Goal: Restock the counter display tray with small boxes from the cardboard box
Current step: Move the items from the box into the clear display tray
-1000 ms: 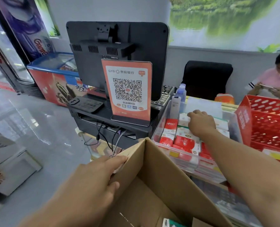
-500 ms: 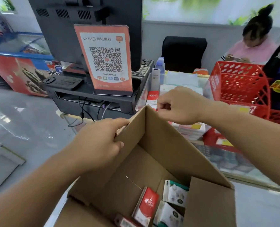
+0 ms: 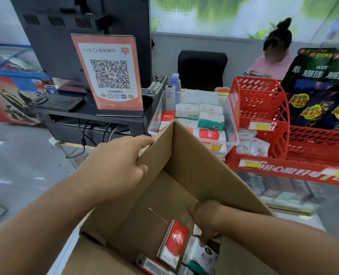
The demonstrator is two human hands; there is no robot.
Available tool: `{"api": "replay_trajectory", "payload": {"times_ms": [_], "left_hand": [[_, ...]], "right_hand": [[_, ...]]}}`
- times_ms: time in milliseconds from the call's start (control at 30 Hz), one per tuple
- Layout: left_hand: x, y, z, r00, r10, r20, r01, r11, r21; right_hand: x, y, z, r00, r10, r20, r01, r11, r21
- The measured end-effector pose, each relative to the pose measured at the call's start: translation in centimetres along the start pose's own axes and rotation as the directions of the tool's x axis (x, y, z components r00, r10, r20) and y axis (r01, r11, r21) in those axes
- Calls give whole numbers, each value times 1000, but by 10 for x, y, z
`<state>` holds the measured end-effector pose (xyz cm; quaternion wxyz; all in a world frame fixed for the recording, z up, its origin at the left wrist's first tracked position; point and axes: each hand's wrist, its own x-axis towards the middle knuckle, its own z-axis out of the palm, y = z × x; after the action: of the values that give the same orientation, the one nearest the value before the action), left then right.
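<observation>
From the head view, we are in the picking step: our right hand [image 3: 206, 221] reaches down into the cardboard box [image 3: 194, 175], near its right wall. The fingertips [image 3: 203, 243] touch a white small box [image 3: 202, 253] that lies at the bottom. Whether the fingers have closed on it we cannot tell, because the hand itself hides the grip. Just beside it on the left stands a red small box [image 3: 173, 244], tilted, and another red one [image 3: 150, 264] lies flat near the bottom edge of the picture.

Our left hand [image 3: 117, 165] holds the left flap [image 3: 156, 155] of the cardboard box, fingers curled over its top edge, and so keeps the box open.

The display tray [image 3: 231, 124] is clear plastic and sits on the counter behind the far corner of the cardboard box, beside a red basket [image 3: 263, 108]. It already carries red and white packs, in rows.

We judge that the next move needs a firm pinch on the white box, then a lift over the far wall to the tray, into the row of matching white packs.
</observation>
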<state>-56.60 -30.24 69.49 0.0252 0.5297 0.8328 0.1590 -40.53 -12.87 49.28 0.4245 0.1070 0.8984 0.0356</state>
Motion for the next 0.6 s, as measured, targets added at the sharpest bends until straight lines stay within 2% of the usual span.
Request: {"api": "replay_trajectory", "payload": {"times_ms": [133,367,467,600], "left_hand": [[-4,5,3,1000,-8,7,8,1000,10],[-8,22,-2,999,13,-33,-12,999,48],[-8,28,-7,998,26,-58,-21,996,82],[-4,29,-8,998,14,-68,-8,995,96]], "right_hand": [[-6,-6,12,999,34,11,-34,999,-17],[-4,9,27,975,158,-159,-139,983,122],[-13,11,20,963,146,-225,-94,969,230],[-31,7,-8,932,90,-351,45,932,359]]}}
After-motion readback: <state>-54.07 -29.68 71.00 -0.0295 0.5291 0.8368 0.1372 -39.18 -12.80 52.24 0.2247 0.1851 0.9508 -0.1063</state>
